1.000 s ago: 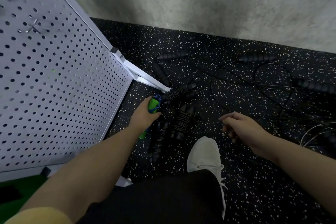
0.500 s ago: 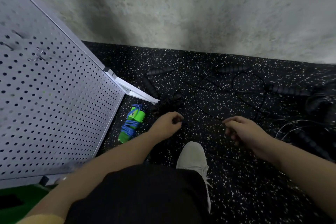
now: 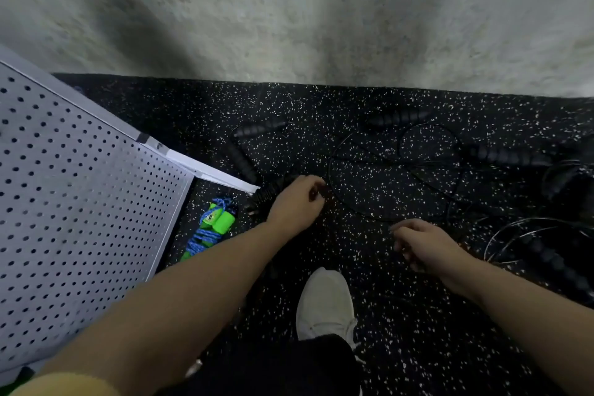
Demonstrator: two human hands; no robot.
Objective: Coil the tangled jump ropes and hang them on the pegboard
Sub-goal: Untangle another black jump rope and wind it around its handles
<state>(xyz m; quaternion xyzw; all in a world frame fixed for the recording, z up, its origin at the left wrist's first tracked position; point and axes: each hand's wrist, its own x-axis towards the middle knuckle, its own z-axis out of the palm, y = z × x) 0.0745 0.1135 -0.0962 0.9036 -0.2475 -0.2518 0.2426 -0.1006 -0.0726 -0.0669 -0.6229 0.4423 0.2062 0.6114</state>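
My left hand (image 3: pixel 294 204) reaches down to the floor and curls its fingers round a bundle of black ribbed jump rope handles (image 3: pixel 268 191) beside the pegboard's foot. A coiled blue rope with green handles (image 3: pixel 213 227) lies on the floor just left of that hand, against the white pegboard (image 3: pixel 80 202). My right hand (image 3: pixel 424 244) hovers over the floor with loosely curled fingers and holds nothing. Thin black rope loops (image 3: pixel 385 170) sprawl tangled ahead of both hands, with more black handles (image 3: pixel 508 156) among them.
The floor is black speckled rubber (image 3: pixel 401 315), ending at a grey concrete wall (image 3: pixel 321 26). My white shoe (image 3: pixel 324 302) stands between my arms. Further black handles lie at the back (image 3: pixel 260 128) and far right (image 3: pixel 553 262). The pegboard's white foot (image 3: pixel 209 170) juts toward the ropes.
My left hand let go of the green and blue rope, which now lies by the pegboard, and moved right onto the black handles. The right hand barely moved.
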